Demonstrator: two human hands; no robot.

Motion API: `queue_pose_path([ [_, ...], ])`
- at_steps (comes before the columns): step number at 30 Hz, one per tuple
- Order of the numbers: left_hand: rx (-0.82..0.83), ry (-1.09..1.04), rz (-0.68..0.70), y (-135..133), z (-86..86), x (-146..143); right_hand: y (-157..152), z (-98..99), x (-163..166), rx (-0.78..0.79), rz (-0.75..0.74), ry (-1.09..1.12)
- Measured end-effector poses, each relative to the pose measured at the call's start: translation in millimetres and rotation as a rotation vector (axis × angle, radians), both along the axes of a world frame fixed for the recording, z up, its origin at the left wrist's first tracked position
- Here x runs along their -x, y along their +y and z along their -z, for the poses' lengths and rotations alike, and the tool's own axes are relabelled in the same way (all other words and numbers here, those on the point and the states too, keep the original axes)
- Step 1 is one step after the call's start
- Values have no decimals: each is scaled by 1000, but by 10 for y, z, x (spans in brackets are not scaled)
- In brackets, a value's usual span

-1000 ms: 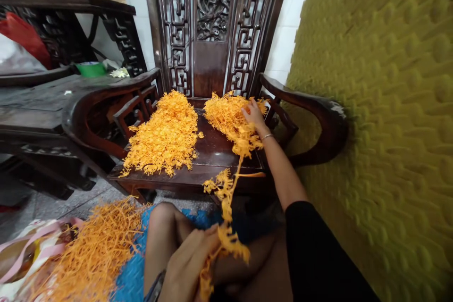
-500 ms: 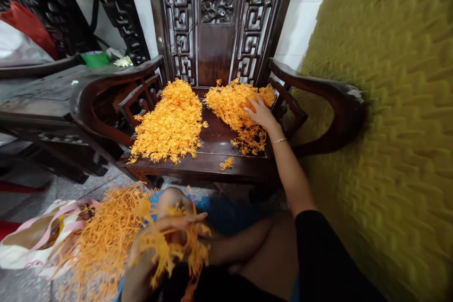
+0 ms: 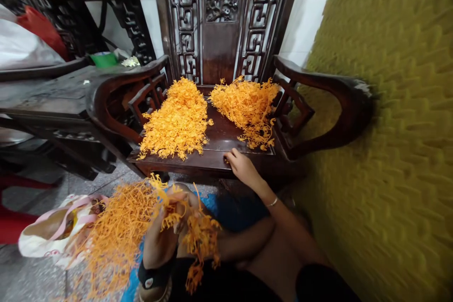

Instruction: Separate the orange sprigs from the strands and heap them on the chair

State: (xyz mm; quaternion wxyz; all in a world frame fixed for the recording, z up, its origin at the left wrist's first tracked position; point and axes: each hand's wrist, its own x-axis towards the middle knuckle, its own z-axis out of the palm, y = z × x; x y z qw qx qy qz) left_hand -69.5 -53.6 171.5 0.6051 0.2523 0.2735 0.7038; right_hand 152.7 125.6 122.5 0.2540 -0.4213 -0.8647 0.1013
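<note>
My left hand [image 3: 169, 219], low over my lap, grips a bunch of orange branching plastic pieces [image 3: 201, 233] that look like artificial-flower parts. Part of the bunch dangles below the fingers. On the front edge of the dark wooden chair [image 3: 226, 134], my right hand [image 3: 242, 167] has its fingers curled down around a small orange piece [image 3: 227, 160], mostly hidden under them. Behind it on the seat lie two heaps: a dense left heap [image 3: 177, 122] of short orange pieces and a looser right heap [image 3: 247, 101] with longer stems.
On the floor at left a tangled pile of orange stems [image 3: 118, 231] lies beside a white bag with pink handles [image 3: 58, 231]. A dark side table [image 3: 46, 89] with a green bowl [image 3: 104, 59] stands left of the chair. A yellow-green textured surface [image 3: 396, 141] rises at right.
My right hand has left the right heap and come down to the small piece at the seat's front edge. My left hand has risen slightly, still holding its bunch.
</note>
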Motion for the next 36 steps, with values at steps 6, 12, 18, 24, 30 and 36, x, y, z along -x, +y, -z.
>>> queue_pose_path([
  [6,246,65,-26,-35,255,180,595,-419,440,36,-63,193],
  [12,288,51,-65,-33,310,274,1308,-812,1629,-29,-63,272],
  [18,386,-136,-206,-5,293,349,1333,-686,1888,54,42,372],
  [24,229,-41,-104,240,109,350,227,-774,1270,178,-196,583],
  [30,-52,839,-198,368,-139,191,-926,-351,1025,975,-494,942],
  [36,-89,1157,-196,365,-60,179,-1158,-345,912,793,-320,768],
])
